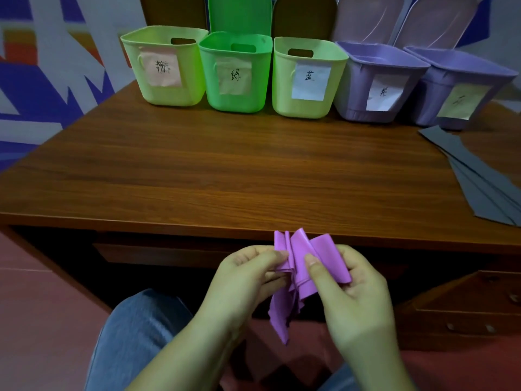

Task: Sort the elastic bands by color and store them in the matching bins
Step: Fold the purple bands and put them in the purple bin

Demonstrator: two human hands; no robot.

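Purple elastic band point(306, 266): folded into pleats, held in front of the near edge of the wooden worktop point(225, 170), above the lap, its loose end hanging down. Left hand point(248, 273): fingers pinch the folds on the left. Right hand point(352, 286): thumb and fingers curled round the folds on the right. Bins, one row at the worktop's far edge, each paper-labelled: light green bin point(166, 66), green bin point(236, 73), second light green bin point(307, 77), purple bin point(377, 83), second purple bin point(462, 86). Grey sheets point(485, 182): fanned on the right.

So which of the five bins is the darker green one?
The second bin from the left, between two paler yellow-green bins; the other two are purple.
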